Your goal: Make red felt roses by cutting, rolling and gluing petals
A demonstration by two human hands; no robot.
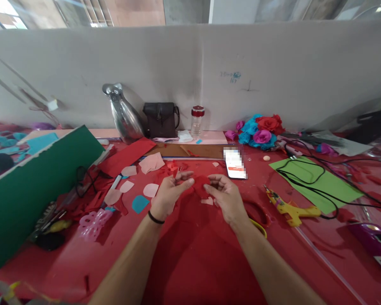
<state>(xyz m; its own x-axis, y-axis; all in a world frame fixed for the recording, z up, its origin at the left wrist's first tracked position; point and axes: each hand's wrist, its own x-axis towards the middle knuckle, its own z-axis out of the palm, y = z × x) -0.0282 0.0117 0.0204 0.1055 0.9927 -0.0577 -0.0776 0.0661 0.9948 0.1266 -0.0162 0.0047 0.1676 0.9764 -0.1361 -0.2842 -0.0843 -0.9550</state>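
1. Two bare hands met above the middle of a red-covered bench (203,267), with a thin, rounded red piece (200,186) between them. Red lay against red, so its edges were hard to trace.
2. The right hand (226,195) had its thumb and fingers closed in a light pinch on the piece's right edge.
3. The left hand (170,190) was half open, thumb and fingers slightly parted at the piece's left side; whether it gripped anything could not be told.
4. The step in hand appeared to be fine handling of that one piece, held up between the fingertips. Working it further would call for a gentle pinch, as it looked thin and easily creased.
5. A small pink scrap (207,201) lay just below the piece. Left of the left hand were a pale pink cut-out (150,190), a teal cut-out (140,204) and, farther back, a pink stack (151,163).
6. Red and yellow loop handles (267,218) showed beside the right forearm; a yellow glue gun (294,211) lay farther right.
7. Behind the hands were a phone (235,163) and a bunch of coloured flowers (262,132).
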